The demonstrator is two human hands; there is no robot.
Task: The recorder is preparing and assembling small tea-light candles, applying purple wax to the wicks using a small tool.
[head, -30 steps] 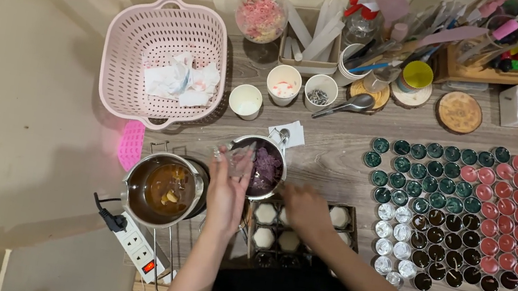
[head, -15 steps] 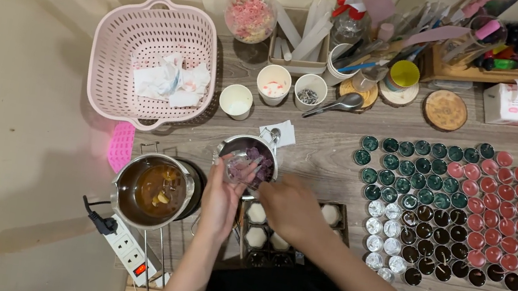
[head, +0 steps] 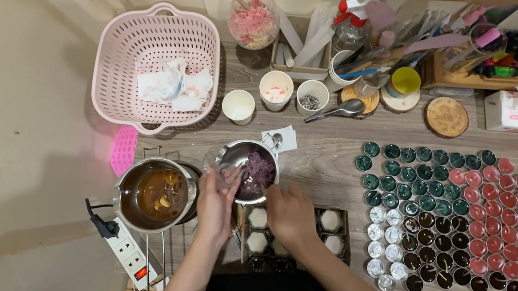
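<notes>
The left hand (head: pixel 216 202) holds a small clear cup (head: pixel 223 176) tipped at the edge of the small metal pot (head: pixel 248 170), its grip pinching the cup. The right hand (head: pixel 289 214) is at the pot's other edge; I cannot tell its grip. This looks like emptying the cup. Purple bits lie in the pot. The bigger pot (head: pixel 156 194) holds brown liquid. The pink basket (head: pixel 157 67) holds crumpled tissues.

The person is wearing a dark, black-looking garment across the torso, while both forearms are showing bare, sleeveless to the elbows, with no rings or watch visible.
</notes>
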